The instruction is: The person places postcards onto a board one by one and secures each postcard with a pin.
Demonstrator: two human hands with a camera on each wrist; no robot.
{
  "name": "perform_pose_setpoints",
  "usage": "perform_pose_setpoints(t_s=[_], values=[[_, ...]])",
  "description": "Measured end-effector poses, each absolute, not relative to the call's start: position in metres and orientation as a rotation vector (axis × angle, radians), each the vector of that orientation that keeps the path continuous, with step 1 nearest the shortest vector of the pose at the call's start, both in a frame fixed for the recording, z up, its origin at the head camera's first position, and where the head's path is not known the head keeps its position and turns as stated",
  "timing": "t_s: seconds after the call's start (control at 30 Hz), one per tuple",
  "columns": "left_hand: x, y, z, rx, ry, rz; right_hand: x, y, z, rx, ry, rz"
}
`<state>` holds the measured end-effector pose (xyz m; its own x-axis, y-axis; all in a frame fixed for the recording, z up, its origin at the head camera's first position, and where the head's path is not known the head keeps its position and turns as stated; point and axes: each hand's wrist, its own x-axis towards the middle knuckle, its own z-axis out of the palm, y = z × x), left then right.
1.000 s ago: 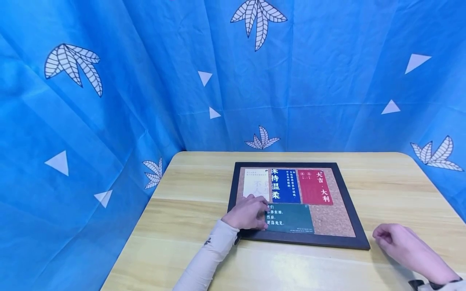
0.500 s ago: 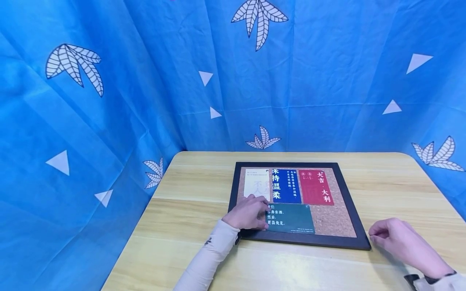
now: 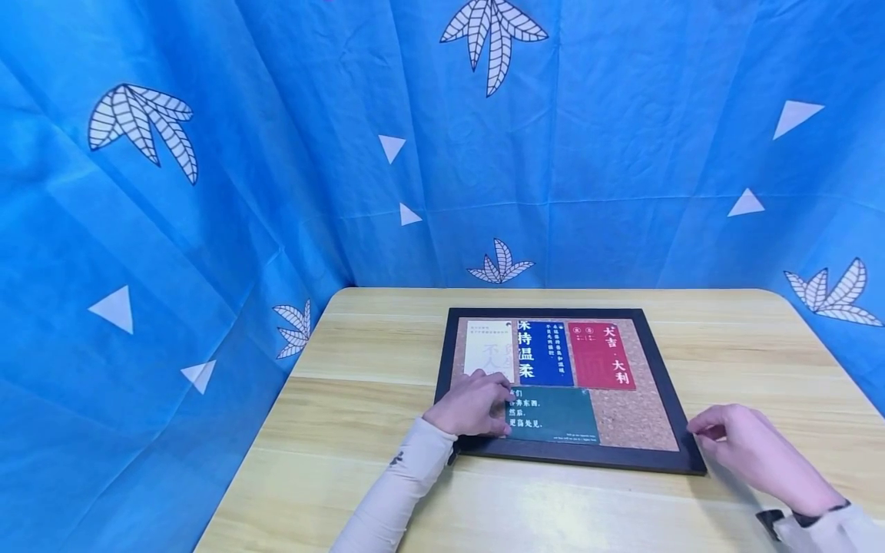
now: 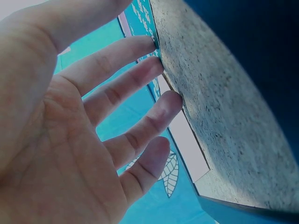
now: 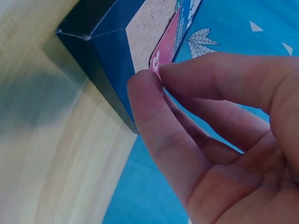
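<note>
A green card (image 3: 551,415) with white writing lies in the lower half of a dark-framed cork board (image 3: 639,418). My left hand (image 3: 473,405) covers the card's left end, and its fingertips touch the board area there. In the left wrist view the fingers (image 4: 161,112) are spread and only slightly bent. Beside the frame's right edge hovers my right hand (image 3: 750,453), thumb and index fingertips together. Between them, in the right wrist view, shows a tiny dark pin-like thing (image 5: 163,85), too small to identify surely.
Along the board's upper part are a white card (image 3: 487,346), a blue card (image 3: 545,353) and a red card (image 3: 600,355). Bare cork shows at lower right. The board lies on a wooden table (image 3: 553,503); a blue patterned curtain (image 3: 622,153) hangs behind and left.
My right hand has moved left and slightly away from me, up to the frame's right edge. My left hand has stayed in place on the green card.
</note>
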<state>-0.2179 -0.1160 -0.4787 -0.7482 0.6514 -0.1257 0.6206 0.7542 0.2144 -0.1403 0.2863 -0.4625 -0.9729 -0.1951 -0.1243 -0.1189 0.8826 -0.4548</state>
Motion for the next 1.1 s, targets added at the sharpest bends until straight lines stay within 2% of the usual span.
perform_pose_setpoints(t_s=[1.1], values=[[-0.216,-0.114,-0.476,0.978,2.751,0.249,-0.171,0.244,-0.45,-0.491,2.977,-0.792]])
